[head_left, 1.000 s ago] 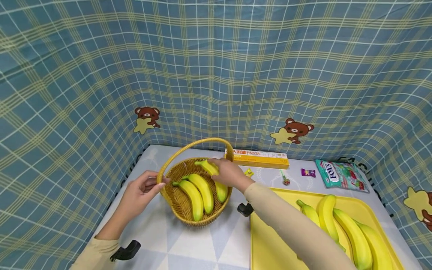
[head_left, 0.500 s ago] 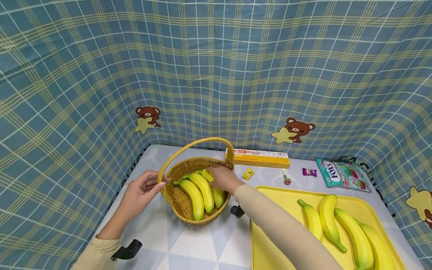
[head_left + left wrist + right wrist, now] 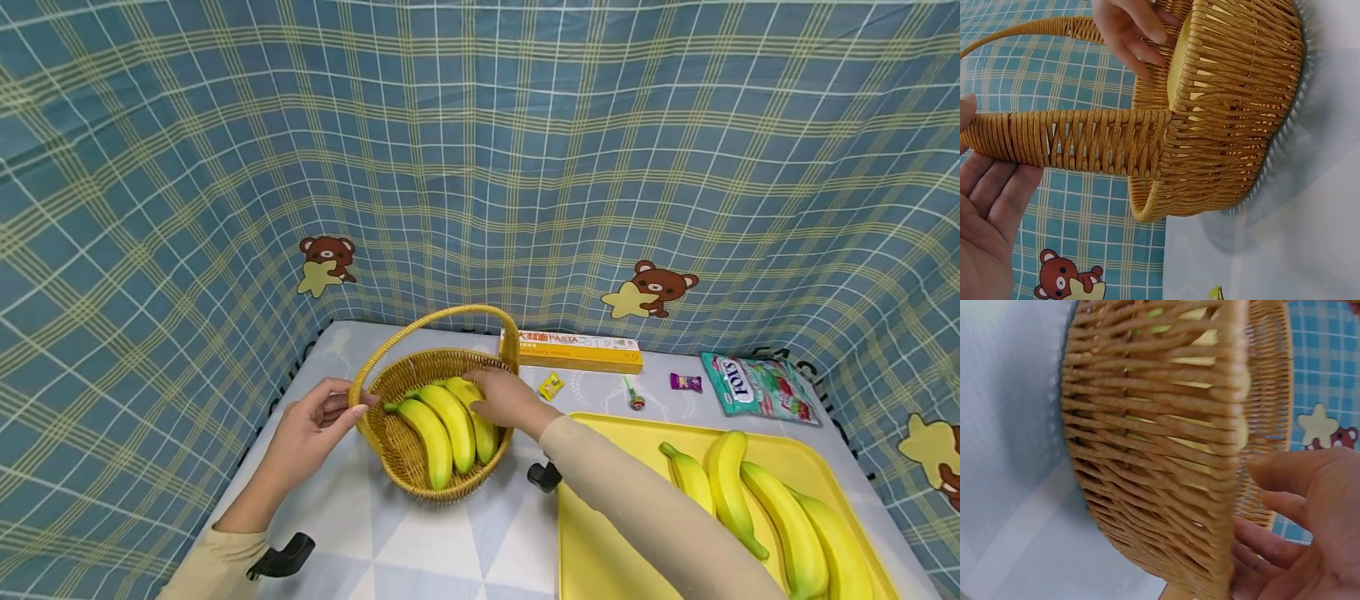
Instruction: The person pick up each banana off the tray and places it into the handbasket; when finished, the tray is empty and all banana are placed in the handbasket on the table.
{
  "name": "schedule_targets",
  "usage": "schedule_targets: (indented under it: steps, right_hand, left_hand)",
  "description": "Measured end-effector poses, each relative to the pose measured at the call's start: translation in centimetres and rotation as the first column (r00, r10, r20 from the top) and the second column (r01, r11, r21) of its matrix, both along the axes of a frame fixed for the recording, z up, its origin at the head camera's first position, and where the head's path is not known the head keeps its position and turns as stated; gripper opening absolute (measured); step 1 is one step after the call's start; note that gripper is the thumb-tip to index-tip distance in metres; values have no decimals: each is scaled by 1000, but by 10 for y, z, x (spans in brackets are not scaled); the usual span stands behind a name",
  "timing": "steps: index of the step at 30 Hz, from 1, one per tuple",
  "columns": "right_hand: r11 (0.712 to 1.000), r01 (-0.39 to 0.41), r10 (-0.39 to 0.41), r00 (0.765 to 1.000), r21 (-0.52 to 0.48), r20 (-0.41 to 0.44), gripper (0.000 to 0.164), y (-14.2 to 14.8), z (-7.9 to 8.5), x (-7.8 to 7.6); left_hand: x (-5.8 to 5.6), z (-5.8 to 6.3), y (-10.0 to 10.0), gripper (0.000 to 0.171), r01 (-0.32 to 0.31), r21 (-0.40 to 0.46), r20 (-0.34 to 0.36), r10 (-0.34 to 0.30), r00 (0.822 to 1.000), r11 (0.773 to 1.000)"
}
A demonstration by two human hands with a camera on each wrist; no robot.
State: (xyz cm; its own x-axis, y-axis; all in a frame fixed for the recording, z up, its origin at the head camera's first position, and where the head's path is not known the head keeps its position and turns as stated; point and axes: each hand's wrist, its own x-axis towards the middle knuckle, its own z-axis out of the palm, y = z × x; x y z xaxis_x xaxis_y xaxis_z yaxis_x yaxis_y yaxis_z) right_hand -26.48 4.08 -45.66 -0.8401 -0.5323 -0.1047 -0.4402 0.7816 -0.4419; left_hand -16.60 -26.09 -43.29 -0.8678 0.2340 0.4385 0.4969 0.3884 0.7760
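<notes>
A round wicker basket [image 3: 393, 450] stands on the table with three yellow bananas [image 3: 429, 442] side by side inside. My left hand [image 3: 311, 429] holds the left side of its arched handle [image 3: 1072, 140], thumb on one face and fingers on the other, as the left wrist view shows. Over the basket's right rim reaches my right hand [image 3: 512, 402], close to the rightmost banana [image 3: 484, 433]. Its fingers are loosely bent with nothing between them in the right wrist view [image 3: 1297, 531]. Whether a fingertip touches that banana I cannot tell.
At the right is a yellow tray [image 3: 592, 533] bearing several bananas [image 3: 726, 483], partly behind my right sleeve. Along the back lie a pasta box [image 3: 581, 357], a yellow-wrapped candy [image 3: 551, 386], a lollipop [image 3: 635, 400], a purple-wrapped candy [image 3: 686, 382] and a teal FOX'S bag [image 3: 761, 388].
My right hand lowered the third banana into the basket beside the other two, let go and drew slightly up and right. My left hand stayed on the handle.
</notes>
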Motion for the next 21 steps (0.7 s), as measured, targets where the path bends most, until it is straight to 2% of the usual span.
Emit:
schedule_targets:
  steps: [7,11,16,21]
  right_hand:
    - [991,-21,16,999,-130,-40,47,27,15,27]
    - [983,0,-20,994,-182,-105,43,58,14,48]
    - [982,85,-107,986,-167,-131,42,110,10,72]
    - [970,214,-223,972,-116,-71,44,164,0,92]
  left_hand:
    - [10,-2,3,22,-25,7,-3,25,1000,1000]
    - [16,-2,3,19,-68,-18,10,68,998,998]
    - [22,0,3,18,-125,-48,56,127,990,991]
    - [23,2,3,18,-128,-26,91,129,987,991]
